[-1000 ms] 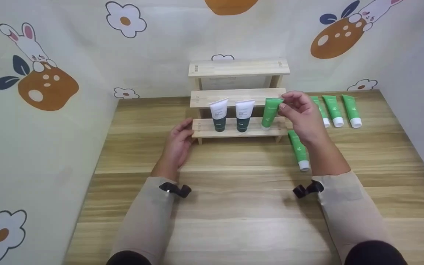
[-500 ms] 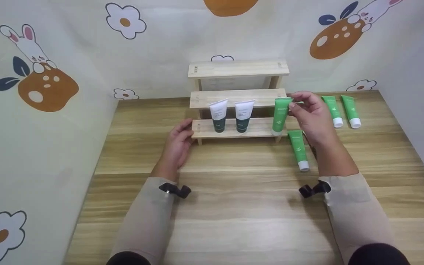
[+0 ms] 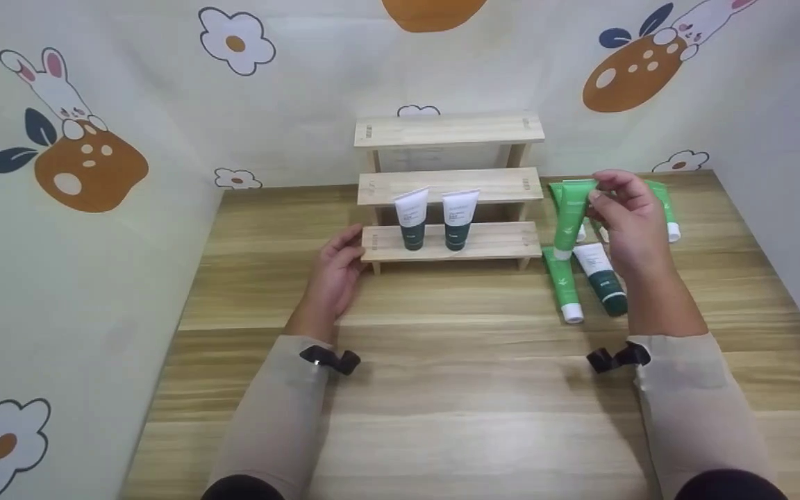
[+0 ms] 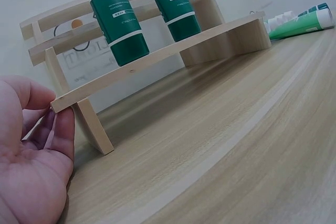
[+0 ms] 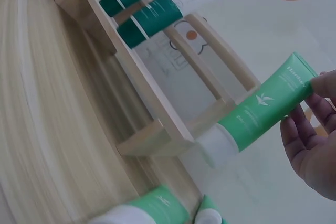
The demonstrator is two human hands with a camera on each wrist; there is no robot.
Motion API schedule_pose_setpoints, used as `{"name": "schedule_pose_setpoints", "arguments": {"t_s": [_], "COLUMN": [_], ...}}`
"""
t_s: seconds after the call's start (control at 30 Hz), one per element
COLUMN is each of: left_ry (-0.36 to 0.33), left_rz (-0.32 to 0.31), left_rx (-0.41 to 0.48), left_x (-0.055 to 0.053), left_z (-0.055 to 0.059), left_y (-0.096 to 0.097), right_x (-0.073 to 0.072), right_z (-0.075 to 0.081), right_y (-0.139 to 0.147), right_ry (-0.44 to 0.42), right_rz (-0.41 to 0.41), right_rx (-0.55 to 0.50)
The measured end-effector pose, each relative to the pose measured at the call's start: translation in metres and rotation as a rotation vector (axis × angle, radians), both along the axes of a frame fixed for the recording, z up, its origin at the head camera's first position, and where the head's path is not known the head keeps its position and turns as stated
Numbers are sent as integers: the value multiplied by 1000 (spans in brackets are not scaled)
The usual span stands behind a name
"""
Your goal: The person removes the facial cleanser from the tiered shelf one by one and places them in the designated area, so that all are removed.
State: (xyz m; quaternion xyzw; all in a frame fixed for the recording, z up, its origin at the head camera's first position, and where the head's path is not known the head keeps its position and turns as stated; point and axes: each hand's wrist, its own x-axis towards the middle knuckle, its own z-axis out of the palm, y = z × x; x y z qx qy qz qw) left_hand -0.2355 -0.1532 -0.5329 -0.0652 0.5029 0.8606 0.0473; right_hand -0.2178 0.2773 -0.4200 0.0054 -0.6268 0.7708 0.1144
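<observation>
My right hand (image 3: pixel 639 232) pinches a green squeeze tube (image 3: pixel 573 217) by its flat crimped end, white cap down. In the right wrist view the tube (image 5: pixel 268 106) hangs tilted beside the stand's right end. With thumb above and fingers below, my left hand (image 4: pixel 37 150) grips the left end of the lowest step of a three-step wooden stand (image 3: pixel 504 243). Two white-and-dark-green tubes, a left one (image 3: pixel 412 219) and a right one (image 3: pixel 459 219), stand on their caps on that step.
Right of the stand, a green tube (image 3: pixel 562 285) and a white-and-dark-green tube (image 3: pixel 601 279) lie on the wooden table (image 3: pixel 442 389). Behind them lie several more green tubes, one (image 3: pixel 665 212) at the far right, partly hidden by the right hand. A patterned cloth wall (image 3: pixel 317 90) stands close behind.
My right hand has lifted the green tube off the lowest step and carried it right, past the stand's end. The left hand has kept its place.
</observation>
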Motion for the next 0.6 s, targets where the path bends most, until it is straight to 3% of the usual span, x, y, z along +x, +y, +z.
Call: {"name": "schedule_pose_setpoints", "arguments": {"t_s": [0.4,0.6], "left_ry": [1,2], "left_rz": [-5,-16], "left_rx": [-1,0], "left_x": [-1,-1], "left_z": [1,2], "left_y": [-1,-1], "right_x": [0,0], "right_z": [-6,-17], "right_y": [41,67], "right_ry": [-10,-73], "right_rz": [-113,-140], "right_rx": [-127,-148]}}
